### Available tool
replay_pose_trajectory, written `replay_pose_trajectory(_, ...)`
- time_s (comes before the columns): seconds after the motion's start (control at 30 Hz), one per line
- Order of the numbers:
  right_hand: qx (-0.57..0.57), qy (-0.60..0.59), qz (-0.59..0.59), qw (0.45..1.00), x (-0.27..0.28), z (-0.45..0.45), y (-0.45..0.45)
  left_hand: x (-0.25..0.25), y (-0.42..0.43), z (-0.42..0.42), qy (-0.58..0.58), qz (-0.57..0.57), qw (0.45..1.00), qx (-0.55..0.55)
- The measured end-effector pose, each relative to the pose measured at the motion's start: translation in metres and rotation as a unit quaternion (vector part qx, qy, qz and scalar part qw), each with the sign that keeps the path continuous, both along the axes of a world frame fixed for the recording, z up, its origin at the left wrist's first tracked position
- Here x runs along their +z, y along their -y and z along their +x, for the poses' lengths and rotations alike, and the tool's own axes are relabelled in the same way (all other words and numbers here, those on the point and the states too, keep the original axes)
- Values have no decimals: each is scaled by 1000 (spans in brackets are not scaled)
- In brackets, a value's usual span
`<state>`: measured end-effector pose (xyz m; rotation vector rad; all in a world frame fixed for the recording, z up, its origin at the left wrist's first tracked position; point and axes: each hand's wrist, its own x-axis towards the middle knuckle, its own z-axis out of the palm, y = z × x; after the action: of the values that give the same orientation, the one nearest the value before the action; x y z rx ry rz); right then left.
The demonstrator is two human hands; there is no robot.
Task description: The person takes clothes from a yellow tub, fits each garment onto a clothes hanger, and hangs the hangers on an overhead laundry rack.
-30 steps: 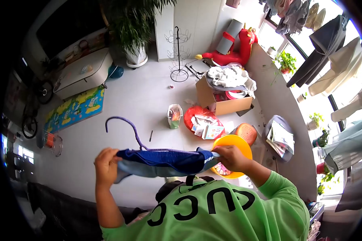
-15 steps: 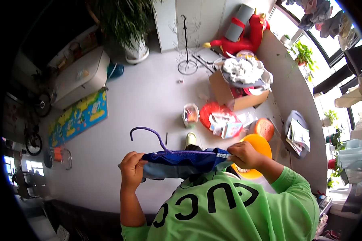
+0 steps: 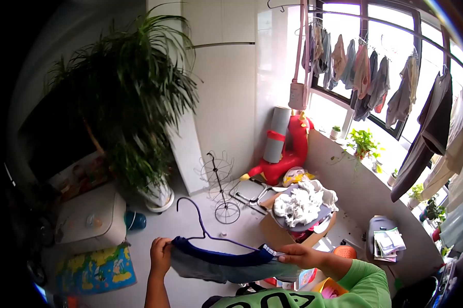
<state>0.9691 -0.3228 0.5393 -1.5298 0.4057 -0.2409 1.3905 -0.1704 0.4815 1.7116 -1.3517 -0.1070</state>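
Note:
A grey-blue garment with a dark blue band [image 3: 216, 263] is stretched between my two hands, its lower part hanging down in front of me. From its opening rises a purple clothes hanger [image 3: 203, 226], the hook pointing up and to the left. My left hand [image 3: 161, 252] is closed on the band's left end. At the other end, by a small white label, my right hand [image 3: 299, 255] pinches the garment and the hanger's tip between thumb and fingers. The garment's lower edge is partly hidden by my green shirt [image 3: 339, 297].
Ahead stand a wire rack [image 3: 223, 195], a cardboard box [image 3: 275, 228] topped with white laundry [image 3: 298, 205], and a red inflatable toy [image 3: 295, 149]. Clothes hang along the window at right, above potted plants [image 3: 362, 142]. A tall plant [image 3: 134, 102] and a colourful mat [image 3: 98, 272] are at left.
My view has tilted up toward the window and hanging clothes. My hands still hold the garment and hanger, now lower in view, and more of the hanger shows above the band.

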Motion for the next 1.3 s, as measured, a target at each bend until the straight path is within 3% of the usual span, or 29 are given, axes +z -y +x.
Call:
replay_pose_trajectory(0.13, -35, 41, 92, 994, 55, 15, 37, -18, 101, 43, 50, -48, 998, -10)
replay_pose_trajectory(0.27, -109, 176, 181, 961, 98, 49, 59, -18, 184, 76, -47, -38, 992, -112)
replay_pose_trajectory(0.37, -209, 204, 71, 954, 136, 94, 83, -22, 241, 114, -51, -57, 977, -200)
replay_pose_trajectory(0.43, -336, 234, 22, 912, 167, 149, 91, -27, 271, 143, -56, -83, 962, -256)
replay_pose_trajectory(0.53, -391, 254, -31, 884, 203, 213, 143, -29, 295, 194, -25, -90, 939, -331)
replay_pose_trajectory(0.63, -414, 256, -63, 871, 242, 273, 202, -22, 294, 241, -108, 17, 930, -351)
replay_pose_trajectory(0.67, -404, 250, -61, 878, 254, 286, 222, -21, 291, 245, -149, -34, 938, -312)
replay_pose_trajectory(0.73, -394, 235, -76, 886, 271, 305, 263, -44, 297, 283, -106, -13, 932, -347)
replay_pose_trajectory(0.87, -440, 236, -94, 861, 309, 339, 333, -47, 298, 315, -151, 65, 941, -296)
replay_pose_trajectory(1.07, -559, 211, -284, 750, 346, 365, 443, -71, 326, 318, -238, 108, 925, -276)
replay_pose_trajectory(1.13, -582, 173, -357, 710, 364, 361, 492, -108, 347, 322, -260, 118, 912, -294)
replay_pose_trajectory(1.3, -639, 86, -485, 591, 429, 390, 532, -138, 406, 321, -283, 95, 913, -278)
